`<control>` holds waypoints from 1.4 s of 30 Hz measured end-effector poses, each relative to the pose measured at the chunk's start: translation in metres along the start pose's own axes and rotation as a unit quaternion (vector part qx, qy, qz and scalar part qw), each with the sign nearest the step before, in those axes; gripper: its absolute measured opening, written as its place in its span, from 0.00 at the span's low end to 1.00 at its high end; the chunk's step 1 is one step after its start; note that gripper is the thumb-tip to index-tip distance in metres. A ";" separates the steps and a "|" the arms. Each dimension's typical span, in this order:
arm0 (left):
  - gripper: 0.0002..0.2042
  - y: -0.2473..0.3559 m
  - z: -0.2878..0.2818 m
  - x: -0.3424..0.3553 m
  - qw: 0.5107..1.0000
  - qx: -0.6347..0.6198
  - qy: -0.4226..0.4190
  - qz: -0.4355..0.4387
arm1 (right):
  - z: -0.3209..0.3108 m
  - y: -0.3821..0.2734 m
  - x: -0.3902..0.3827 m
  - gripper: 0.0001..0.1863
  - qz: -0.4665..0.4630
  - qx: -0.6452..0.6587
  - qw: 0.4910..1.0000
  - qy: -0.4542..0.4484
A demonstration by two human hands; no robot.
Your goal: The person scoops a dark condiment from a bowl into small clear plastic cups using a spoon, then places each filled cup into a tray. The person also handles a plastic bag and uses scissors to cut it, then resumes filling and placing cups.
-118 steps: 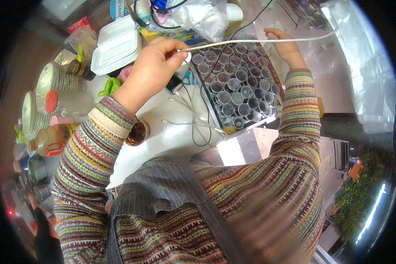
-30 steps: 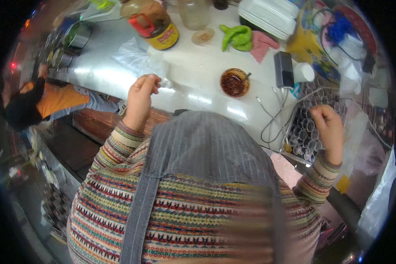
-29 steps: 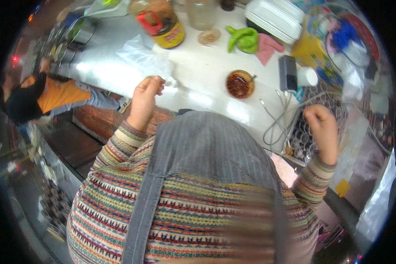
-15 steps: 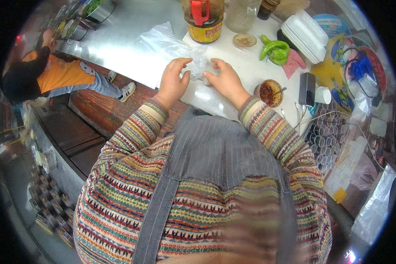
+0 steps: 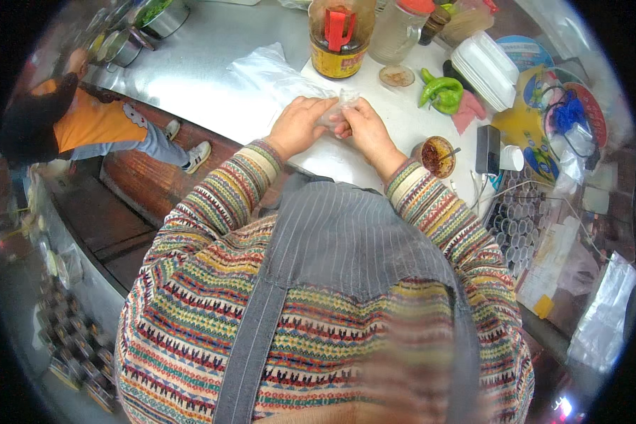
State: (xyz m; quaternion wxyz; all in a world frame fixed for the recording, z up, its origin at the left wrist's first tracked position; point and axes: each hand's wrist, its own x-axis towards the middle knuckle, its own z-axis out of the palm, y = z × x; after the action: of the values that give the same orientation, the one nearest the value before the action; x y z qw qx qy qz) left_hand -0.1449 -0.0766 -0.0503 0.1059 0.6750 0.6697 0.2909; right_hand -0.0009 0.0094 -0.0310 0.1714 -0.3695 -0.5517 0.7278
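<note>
Over the near edge of the worktop, both my hands meet at a bunched piece of clear plastic film [image 5: 348,97], which looks like a plastic bag. My right hand [image 5: 369,133] pinches it between thumb and curled fingers. From the other side, my left hand [image 5: 298,127] is closed against the same plastic, its thumb mostly hidden. A thin clear plastic bag [image 5: 267,65] lies crumpled just beyond my left hand; I cannot tell whether it joins the piece I hold. Right of my right hand sits a bowl of dark red chili sauce [image 5: 437,157] with a spoon in it.
Beyond my hands stand a yellow-labelled tub with a red handle [image 5: 338,42] and a glass jar [image 5: 394,35]. A round lid [image 5: 397,75], green peppers [image 5: 442,93], a pink cloth [image 5: 466,113] and white foam boxes [image 5: 484,69] lie rightward. A person [image 5: 95,116] stands at left.
My hands have come together from apart, and the fingers have closed on the clear plastic. The view has shifted slightly.
</note>
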 end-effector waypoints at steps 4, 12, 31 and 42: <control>0.24 0.000 0.004 0.007 0.999 0.006 0.036 0.004 | 0.001 -0.007 -0.013 0.08 -0.058 0.039 0.998 0.007; 0.14 -0.019 0.006 0.010 0.994 0.010 -0.007 -0.109 | -0.007 -0.038 -0.063 0.07 -0.115 0.092 0.988 0.039; 0.09 -0.012 -0.010 -0.008 0.925 -0.260 0.016 -0.276 | -0.006 -0.030 -0.014 0.17 -0.162 -0.469 0.867 -0.047; 0.19 0.007 -0.017 -0.005 0.677 -0.619 0.083 -0.390 | 0.006 -0.039 -0.055 0.04 -0.364 -0.547 0.752 -0.053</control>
State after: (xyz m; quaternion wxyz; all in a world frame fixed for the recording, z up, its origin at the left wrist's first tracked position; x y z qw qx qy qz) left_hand -0.1477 -0.0862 -0.0345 0.5477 0.1064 0.5448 0.6260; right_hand 0.0251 -0.0173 0.0254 0.1621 -0.1319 -0.9567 0.2026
